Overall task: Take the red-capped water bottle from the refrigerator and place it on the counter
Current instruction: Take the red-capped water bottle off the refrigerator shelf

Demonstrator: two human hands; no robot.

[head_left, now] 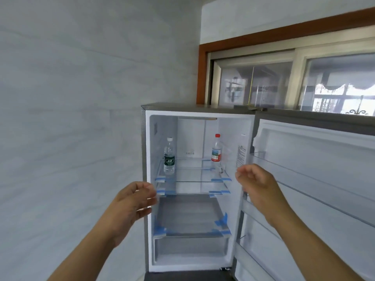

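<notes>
The refrigerator (pixel 147 138) stands open in front of me, its door (pixel 316 179) swung out to the right. A clear bottle with a red cap and red label (pixel 216 151) stands upright at the back right of the top glass shelf (pixel 192 175). My right hand (pixel 257 183) hovers in front of the fridge's right edge, below and right of that bottle, fingers loosely curled and holding nothing. My left hand (pixel 132 201) is raised at the fridge's left edge, fingers apart and empty.
A second clear bottle with a white cap and green label (pixel 169 159) stands at the left of the same shelf. Lower shelves carry blue tape strips. A white tiled wall is on the left; a window with a brown frame (pixel 284 78) lies behind.
</notes>
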